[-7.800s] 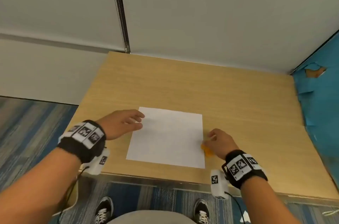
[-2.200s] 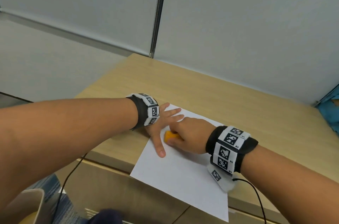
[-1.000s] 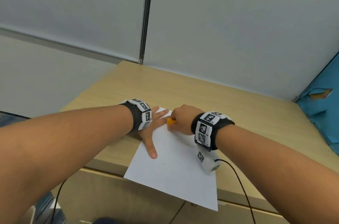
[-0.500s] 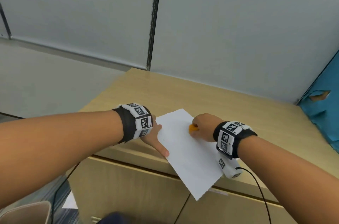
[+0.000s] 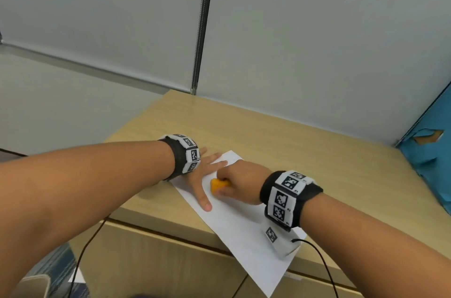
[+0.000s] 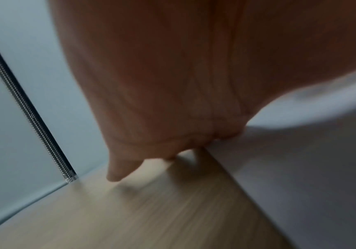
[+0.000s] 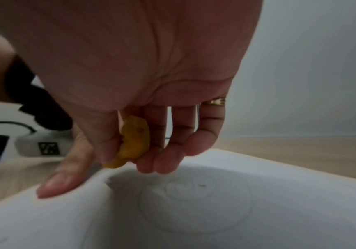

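Observation:
A white sheet of paper (image 5: pixel 244 231) lies askew on the wooden table (image 5: pixel 292 141), and its near corner overhangs the front edge. My left hand (image 5: pixel 205 175) lies flat on the sheet's far end with fingers spread and presses it down. In the left wrist view the palm (image 6: pixel 172 84) sits on the paper's edge (image 6: pixel 300 168). My right hand (image 5: pixel 240 180) pinches a small orange lump (image 5: pixel 218 185) against the sheet, right beside the left thumb. The right wrist view shows the orange lump (image 7: pixel 134 143) between thumb and fingers, with faint drawn circles (image 7: pixel 194 197) on the paper below.
Grey wall panels with a vertical metal strip (image 5: pixel 202 29) stand behind the table. A blue panel (image 5: pixel 429 163) borders the table's right side. Black cables (image 5: pixel 324 266) hang from both wrist cameras over the front edge.
My right hand has slid the orange lump back across the sheet toward my left hand. The left hand now lies further onto the paper, its fingers spread.

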`<state>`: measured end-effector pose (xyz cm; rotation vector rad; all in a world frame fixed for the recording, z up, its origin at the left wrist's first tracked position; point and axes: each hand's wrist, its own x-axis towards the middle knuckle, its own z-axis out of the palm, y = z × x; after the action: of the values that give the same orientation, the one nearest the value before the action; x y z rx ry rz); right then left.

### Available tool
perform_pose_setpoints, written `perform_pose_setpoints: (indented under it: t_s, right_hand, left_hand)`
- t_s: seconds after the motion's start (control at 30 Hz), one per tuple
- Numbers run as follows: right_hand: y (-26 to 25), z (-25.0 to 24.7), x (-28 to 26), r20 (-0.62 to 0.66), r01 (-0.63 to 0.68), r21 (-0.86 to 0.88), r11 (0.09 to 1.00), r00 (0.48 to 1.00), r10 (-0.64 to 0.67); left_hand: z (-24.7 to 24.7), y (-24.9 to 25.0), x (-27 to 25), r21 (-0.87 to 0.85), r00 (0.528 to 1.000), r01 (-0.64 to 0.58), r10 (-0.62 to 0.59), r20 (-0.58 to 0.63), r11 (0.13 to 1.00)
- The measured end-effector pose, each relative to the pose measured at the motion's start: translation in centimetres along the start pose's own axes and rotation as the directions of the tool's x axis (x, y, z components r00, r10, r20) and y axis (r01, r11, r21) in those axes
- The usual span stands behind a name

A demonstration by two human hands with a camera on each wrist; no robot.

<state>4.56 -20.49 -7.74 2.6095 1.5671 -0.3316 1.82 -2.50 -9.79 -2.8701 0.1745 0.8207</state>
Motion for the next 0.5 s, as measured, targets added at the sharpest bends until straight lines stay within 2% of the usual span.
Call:
perform_pose_setpoints:
  t_s: [0.07,0.13,0.2,0.27,0.43,0.5]
  right_hand:
    - [-0.4,0.6,0.7,0.0,0.032,-0.034,0.999,0.999,-0.032]
    - [0.2,0.6,1.5,-0.051,0.012,-0.085,0.996,0.999,-0.016]
    - [1.4,0.1,2.8,-0.105,-0.094,-0.152,0.984,0.991,0.078]
    - [2.1,-0.2,3.7,-0.141,-0.171,-0.145,0.975,0.979,0.15]
    - [-0.4,1.1,2.5,-0.019,0.07,0.009,0.997,0.997,-0.07]
    - [0.4,0.3,3.2,0.012,0.003,-0.008,1.0,1.0,-0.003]
  left_hand:
    - [0.4,-0.2,0.3,0.001,1.0,0.0,0.0,0.0,1.0]
    - [0.7,-0.3,0.6,-0.014,1.0,-0.008,0.008,-0.008,1.0]
    - [1.0,-0.5,0.8,-0.037,1.0,-0.01,0.009,-0.017,0.999]
    - [1.3,-0.6,1.0,-0.063,1.0,-0.008,0.007,-0.019,0.998]
    - [1.3,-0.8,1.3,-0.051,1.0,-0.002,0.002,0.005,0.999]
    - [1.3,-0.8,1.3,-0.064,1.0,-0.006,0.006,0.003,0.998]
